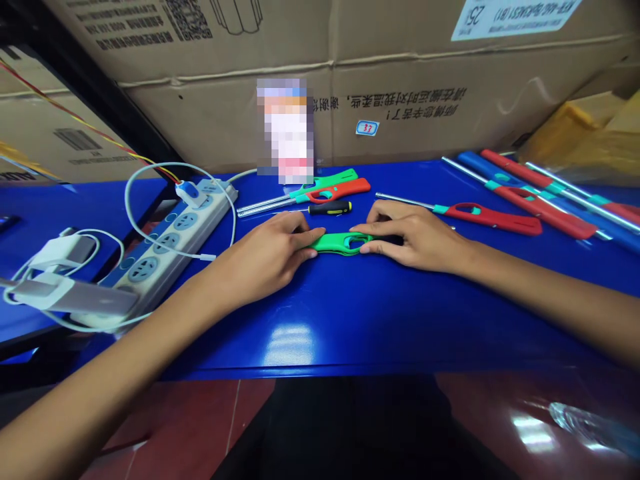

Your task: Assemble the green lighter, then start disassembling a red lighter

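Observation:
A green lighter handle [330, 243] with a trigger opening lies level just above the blue table, held between my two hands. My left hand [273, 257] pinches its left end between thumb and fingers. At the other end, by the trigger opening, my right hand [413, 237] grips it with thumb and index finger. Behind it lie a black and yellow screwdriver [330, 209], a red lighter [345, 191] and a green lighter [337, 178]. Another red lighter [495, 218] rests behind my right hand, its metal tube pointing left.
A white power strip [183, 243] with plugs and a looped white cable stands at the left. Several red and blue lighters [540, 200] lie at the right. A blurred-out phone [290, 133] leans on a cardboard box [400, 60].

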A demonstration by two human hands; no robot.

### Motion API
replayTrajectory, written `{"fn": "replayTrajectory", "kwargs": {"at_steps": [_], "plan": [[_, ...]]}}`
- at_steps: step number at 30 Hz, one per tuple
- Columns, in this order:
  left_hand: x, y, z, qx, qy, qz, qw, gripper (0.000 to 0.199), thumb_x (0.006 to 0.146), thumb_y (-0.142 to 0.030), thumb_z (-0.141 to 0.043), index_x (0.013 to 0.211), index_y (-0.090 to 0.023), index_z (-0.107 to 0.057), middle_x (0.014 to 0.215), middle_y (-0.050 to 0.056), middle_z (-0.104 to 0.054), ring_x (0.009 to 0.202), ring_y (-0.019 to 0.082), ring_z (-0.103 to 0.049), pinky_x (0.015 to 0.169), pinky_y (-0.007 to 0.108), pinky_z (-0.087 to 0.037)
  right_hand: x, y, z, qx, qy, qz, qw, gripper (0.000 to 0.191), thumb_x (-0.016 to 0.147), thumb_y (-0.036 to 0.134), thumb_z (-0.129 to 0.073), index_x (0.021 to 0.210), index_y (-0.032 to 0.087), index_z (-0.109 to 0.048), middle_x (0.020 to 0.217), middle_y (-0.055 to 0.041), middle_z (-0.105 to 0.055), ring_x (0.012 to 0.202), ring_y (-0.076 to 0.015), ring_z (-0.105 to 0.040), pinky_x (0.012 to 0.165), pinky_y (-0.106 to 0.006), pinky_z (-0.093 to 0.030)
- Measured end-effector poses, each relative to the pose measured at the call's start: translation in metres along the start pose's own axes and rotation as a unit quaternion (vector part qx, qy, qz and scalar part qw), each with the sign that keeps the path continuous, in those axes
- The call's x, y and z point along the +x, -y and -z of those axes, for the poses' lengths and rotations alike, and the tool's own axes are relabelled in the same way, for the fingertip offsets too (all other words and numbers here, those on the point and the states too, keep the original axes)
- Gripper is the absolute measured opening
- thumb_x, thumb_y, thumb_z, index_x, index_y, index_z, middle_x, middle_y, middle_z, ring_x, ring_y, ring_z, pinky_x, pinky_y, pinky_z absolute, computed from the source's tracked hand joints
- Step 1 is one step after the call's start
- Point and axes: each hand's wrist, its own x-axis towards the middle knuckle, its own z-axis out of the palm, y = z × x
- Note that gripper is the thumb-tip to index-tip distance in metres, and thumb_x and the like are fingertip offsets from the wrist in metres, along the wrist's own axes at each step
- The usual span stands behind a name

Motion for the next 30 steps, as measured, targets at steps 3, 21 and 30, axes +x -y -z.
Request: {"fn": "replayTrajectory", "kwargs": {"at_steps": [3,21,30], "plan": [[-0.001,0.001,-0.006,-0.014,-0.035,-0.004,0.999,0.040,0.110,-0.028,-0.054,0.143,-0.011,-0.071,0.111,0.012,-0.068,0.103,0.026,-0.067,0.099,0.043,-0.058,0.001,0.002,0.001,0.013,0.002,-0.002,1.000,0.033,0.103,0.044,-0.071,0.128,0.026,-0.083,0.105,-0.0080,-0.072,0.096,-0.0250,-0.068,0.084,-0.039,-0.053],[-0.004,-0.018,-0.019,0.091,-0.090,-0.005,0.992,0.035,0.111,-0.031,-0.056,0.127,-0.007,-0.075,0.112,0.016,-0.068,0.100,0.028,-0.065,0.091,0.044,-0.061,0.002,0.007,0.003,-0.073,0.039,0.015,0.996,0.028,0.105,0.038,-0.067,0.119,0.019,-0.083,0.108,-0.0098,-0.068,0.095,-0.0256,-0.067,0.084,-0.040,-0.054],[-0.001,-0.011,-0.018,0.168,-0.037,-0.037,0.984,0.038,0.114,-0.035,-0.048,0.130,-0.007,-0.068,0.113,0.015,-0.068,0.100,0.027,-0.065,0.091,0.041,-0.061,0.000,0.003,-0.002,-0.054,0.021,0.043,0.997,0.033,0.108,0.040,-0.062,0.124,0.019,-0.081,0.106,-0.0104,-0.068,0.093,-0.0255,-0.066,0.083,-0.040,-0.054]]}}
